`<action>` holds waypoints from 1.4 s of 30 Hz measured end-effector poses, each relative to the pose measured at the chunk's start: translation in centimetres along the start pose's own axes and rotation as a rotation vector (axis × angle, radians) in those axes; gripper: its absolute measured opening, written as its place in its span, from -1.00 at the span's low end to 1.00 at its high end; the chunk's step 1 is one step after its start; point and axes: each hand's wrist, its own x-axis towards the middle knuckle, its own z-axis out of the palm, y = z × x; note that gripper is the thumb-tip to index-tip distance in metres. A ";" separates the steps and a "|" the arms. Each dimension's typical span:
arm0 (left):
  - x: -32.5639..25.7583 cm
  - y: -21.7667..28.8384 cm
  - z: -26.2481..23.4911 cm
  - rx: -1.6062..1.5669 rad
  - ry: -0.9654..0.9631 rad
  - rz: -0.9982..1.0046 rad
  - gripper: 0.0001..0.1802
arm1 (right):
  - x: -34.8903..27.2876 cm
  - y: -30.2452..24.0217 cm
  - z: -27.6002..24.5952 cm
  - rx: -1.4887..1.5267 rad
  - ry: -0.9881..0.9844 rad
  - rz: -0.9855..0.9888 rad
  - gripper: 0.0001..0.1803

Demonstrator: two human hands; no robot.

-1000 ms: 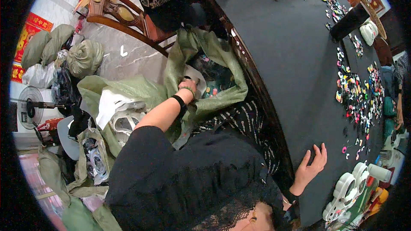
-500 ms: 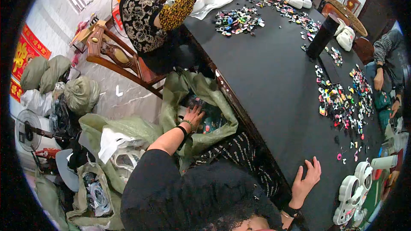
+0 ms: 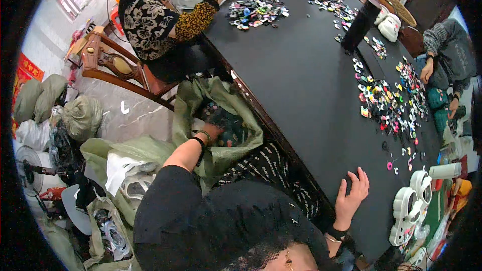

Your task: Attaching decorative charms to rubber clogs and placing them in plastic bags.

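Observation:
My left hand (image 3: 213, 130) reaches down into an open green woven sack (image 3: 249, 146) beside the table. Its fingers are smeared by motion, so I cannot make out whether they hold anything. Inside the sack lie dark contents (image 3: 232, 131) with small coloured spots, too unclear to name. My right hand (image 3: 353, 198) rests on the black table (image 3: 296, 105) near its front edge, fingers stretched out, holding nothing. To the right of that hand stands a pair of white clogs (image 3: 403, 217). Small colourful shoe charms (image 3: 384, 98) lie heaped further along the tabletop.
Another charm pile (image 3: 258, 11) and a black cylinder (image 3: 360, 24) stand on the table. At the far left a person (image 3: 155, 25) handles white clogs; another person (image 3: 447, 55) sits at the right. A wooden chair (image 3: 120, 70), more sacks (image 3: 83, 117) and a fan (image 3: 32, 165) are at left.
My left hand has gone deeper into the sack and turned blurry. The whole view has shifted slightly, moving the scene left and up. My right hand stays on the table.

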 end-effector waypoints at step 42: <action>-25.1 -5.8 -26.4 -0.969 1.104 -0.255 -0.81 | -0.2 0.3 0.4 0.013 0.041 -0.029 -0.70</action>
